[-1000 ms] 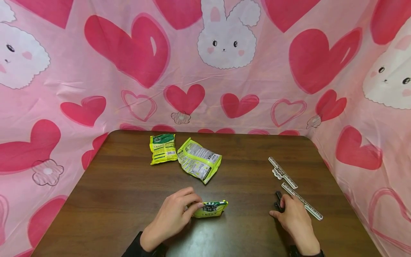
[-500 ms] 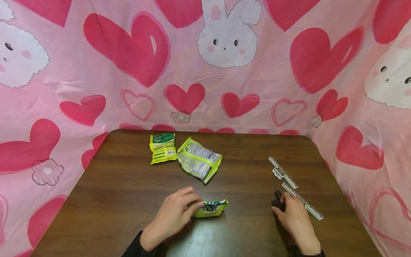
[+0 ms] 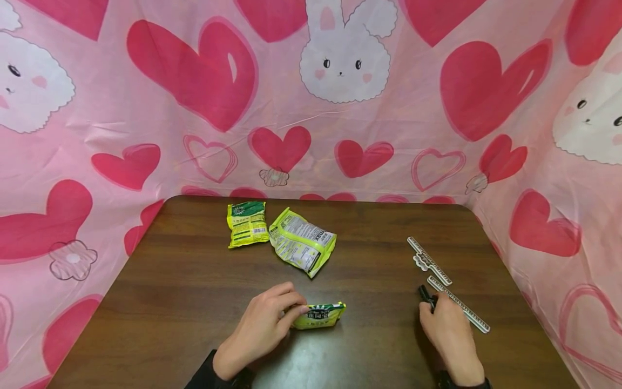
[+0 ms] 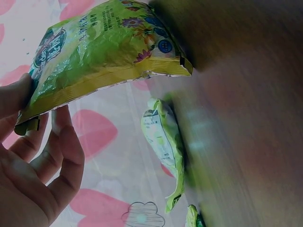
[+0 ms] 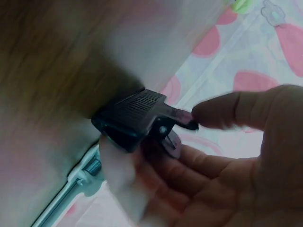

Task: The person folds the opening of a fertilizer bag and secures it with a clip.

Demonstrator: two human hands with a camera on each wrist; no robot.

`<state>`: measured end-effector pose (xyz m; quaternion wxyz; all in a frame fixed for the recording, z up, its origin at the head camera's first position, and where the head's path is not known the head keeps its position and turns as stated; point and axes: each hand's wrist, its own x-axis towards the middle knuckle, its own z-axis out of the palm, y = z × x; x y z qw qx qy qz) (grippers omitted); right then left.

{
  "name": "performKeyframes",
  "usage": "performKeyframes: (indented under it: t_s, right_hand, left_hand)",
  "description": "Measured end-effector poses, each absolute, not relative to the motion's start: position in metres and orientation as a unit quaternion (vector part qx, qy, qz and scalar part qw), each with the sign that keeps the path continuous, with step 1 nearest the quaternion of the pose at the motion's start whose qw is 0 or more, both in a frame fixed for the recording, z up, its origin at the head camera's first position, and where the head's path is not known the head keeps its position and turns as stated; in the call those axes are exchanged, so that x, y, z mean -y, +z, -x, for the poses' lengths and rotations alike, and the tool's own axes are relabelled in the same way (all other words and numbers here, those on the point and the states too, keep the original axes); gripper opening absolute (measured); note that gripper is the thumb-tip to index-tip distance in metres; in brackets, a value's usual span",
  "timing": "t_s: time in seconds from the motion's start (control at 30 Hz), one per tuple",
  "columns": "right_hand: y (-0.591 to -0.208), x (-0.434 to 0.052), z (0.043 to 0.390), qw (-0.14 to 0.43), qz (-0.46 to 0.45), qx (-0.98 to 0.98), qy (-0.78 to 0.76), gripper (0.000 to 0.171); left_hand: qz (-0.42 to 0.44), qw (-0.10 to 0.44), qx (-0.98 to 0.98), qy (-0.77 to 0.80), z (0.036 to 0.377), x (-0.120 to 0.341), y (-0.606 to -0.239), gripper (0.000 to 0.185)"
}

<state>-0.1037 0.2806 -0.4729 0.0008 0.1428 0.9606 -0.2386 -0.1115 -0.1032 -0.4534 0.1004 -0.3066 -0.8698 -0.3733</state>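
The right hand (image 3: 449, 329) pinches a black clip (image 5: 130, 118) by its handles, at the right of the table (image 3: 369, 259); the head view hides much of the clip, and whether it touches the wood is hard to make out. The left hand (image 3: 264, 324) grips the left end of a yellow-green packet (image 3: 318, 319), near the middle, its fingers covering that end. Beside the right hand lies a white strip (image 3: 476, 320), another white strip (image 3: 430, 262) farther off. Far left are a green-topped packet (image 3: 248, 229) and a larger pouch (image 3: 302, 243), their small print unreadable.
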Motion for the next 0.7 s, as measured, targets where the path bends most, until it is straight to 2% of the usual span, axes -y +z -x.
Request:
performKeyframes:
  t_s: [0.23, 0.5, 0.7]
  right_hand:
    - [-0.478, -0.29, 0.102, -0.049, -0.131, -0.97, -0.2, 0.033]
    - [-0.474, -0.293, 0.106, 0.01, -0.124, -0.968, -0.219, 0.043]
    - [-0.469, -0.282, 0.107, -0.005, -0.095, -0.97, -0.222, 0.04]
  left_hand:
    - [0.307, 0.104, 0.87, -0.372, 0.112, 0.103, -0.454, 0.012]
    - [0.308, 0.106, 0.869, -0.373, 0.112, 0.103, -0.454, 0.012]
    - [0.311, 0.11, 0.868, -0.371, 0.112, 0.103, -0.455, 0.012]
